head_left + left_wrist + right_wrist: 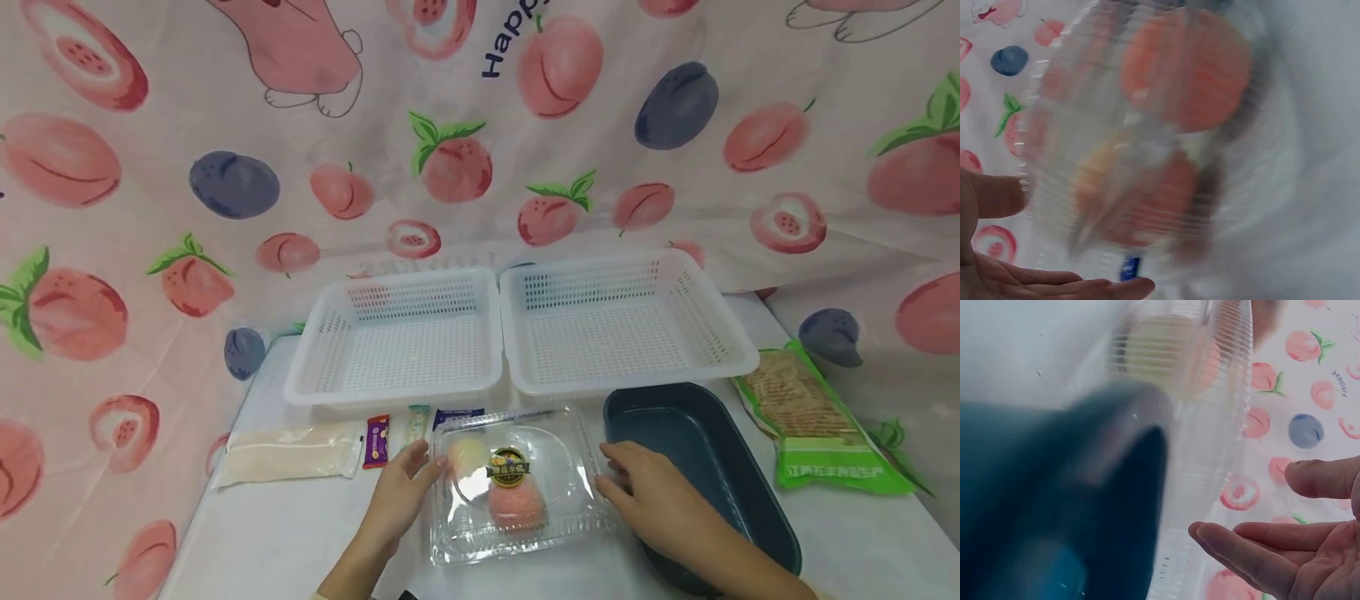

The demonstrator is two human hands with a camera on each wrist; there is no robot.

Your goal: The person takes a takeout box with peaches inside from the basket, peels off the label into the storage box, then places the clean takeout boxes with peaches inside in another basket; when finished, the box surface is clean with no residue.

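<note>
A clear plastic clamshell box lies on the table in the head view, with a black and gold label on its lid. Inside it are a pink round piece and a pale yellow one. At the box's left edge is my left hand, its fingers extended in the left wrist view. My right hand is by the right edge, over the near part of a dark blue tray. Thumb and fingers stand apart in the right wrist view, holding nothing. The box looks blurred in the left wrist view.
Two white perforated baskets stand side by side behind the box. A pale flat pack and several small packets, one of them purple, lie to the left. Right of the tray is a green bag.
</note>
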